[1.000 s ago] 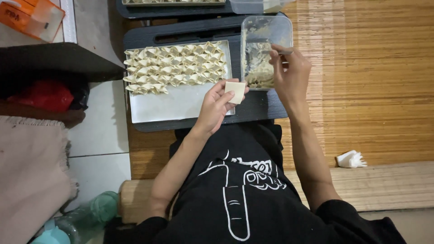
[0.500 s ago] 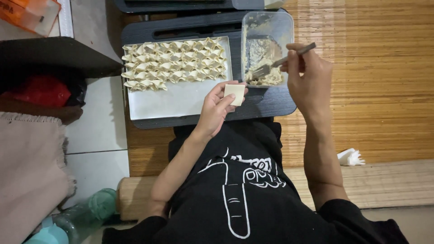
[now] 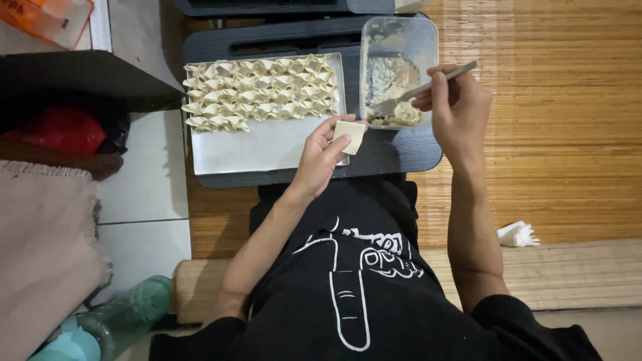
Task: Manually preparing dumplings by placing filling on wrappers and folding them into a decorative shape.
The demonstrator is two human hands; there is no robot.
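Hiding most of the lap, the black shirt (image 3: pixel 354 281) fills the near view. The left hand (image 3: pixel 321 157) pinches a square wrapper (image 3: pixel 350 136) over the white tray (image 3: pixel 267 150). Beyond, the right hand (image 3: pixel 458 107) grips a spoon (image 3: pixel 418 90), its tip in the filling tub (image 3: pixel 398 70), whose far edge is cut off.

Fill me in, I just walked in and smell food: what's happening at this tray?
A person sits over a dark tray table. Their left hand holds a square dough wrapper flat on the fingers. Their right hand holds a metal spoon, its tip dipped into pale filling in a clear plastic container. Rows of folded dumplings cover the far part of a white tray; the near part is bare.
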